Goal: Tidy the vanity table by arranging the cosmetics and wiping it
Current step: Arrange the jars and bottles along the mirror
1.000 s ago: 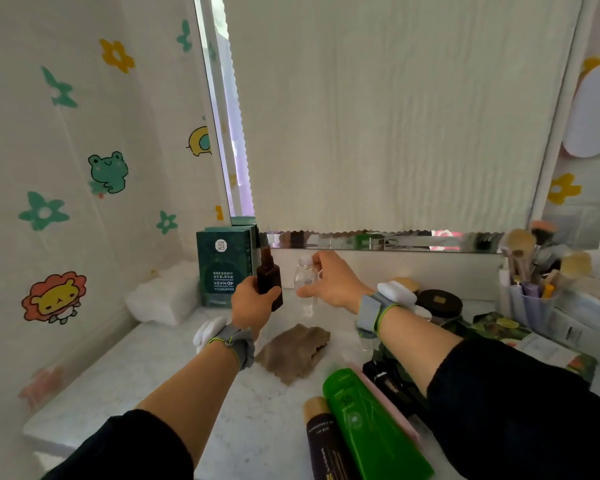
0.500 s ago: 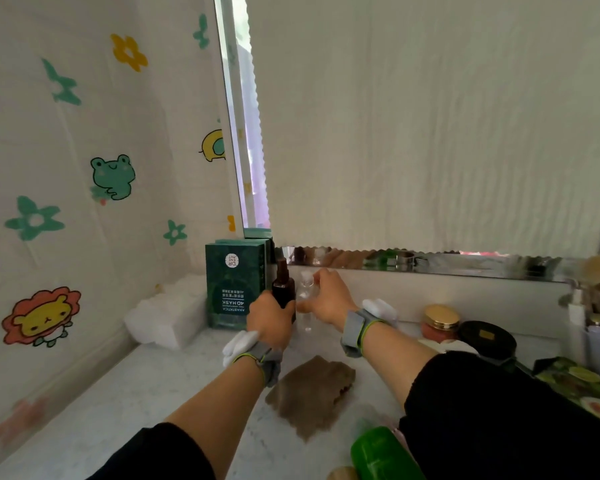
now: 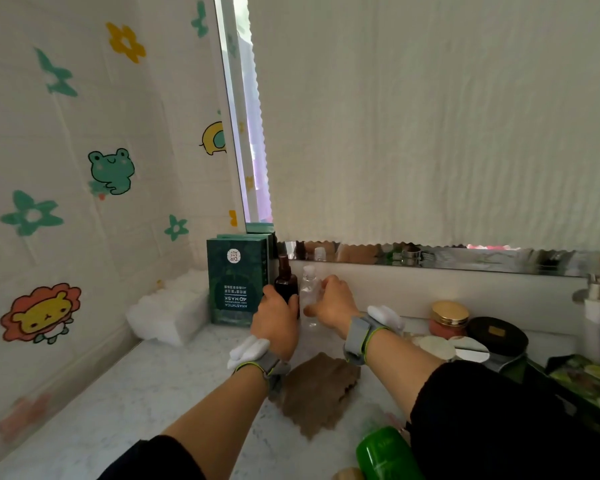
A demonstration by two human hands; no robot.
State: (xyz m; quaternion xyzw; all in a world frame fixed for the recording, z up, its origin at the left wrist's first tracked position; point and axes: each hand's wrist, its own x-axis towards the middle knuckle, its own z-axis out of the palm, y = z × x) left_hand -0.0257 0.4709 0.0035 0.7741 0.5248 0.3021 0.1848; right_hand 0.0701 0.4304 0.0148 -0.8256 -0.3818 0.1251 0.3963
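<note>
A green frog sticker [image 3: 111, 171] is smiling from the white brick-patterned wall [image 3: 84, 258]. At twelve o'clock from it a yellow flower sticker [image 3: 125, 41] is showing. At seven o'clock a lion sticker [image 3: 40, 313] is sitting lower on the wall, and at eight o'clock a green flower sticker [image 3: 32, 213] is spreading its petals. At three o'clock from the frog a cream textured sheet [image 3: 430, 116] is hanging. At its six o'clock a reflective strip [image 3: 465, 259] is running along, mirroring blurred shapes.

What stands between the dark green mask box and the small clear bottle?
In the head view, the brown bottle, held by the left hand, stands there.
</note>
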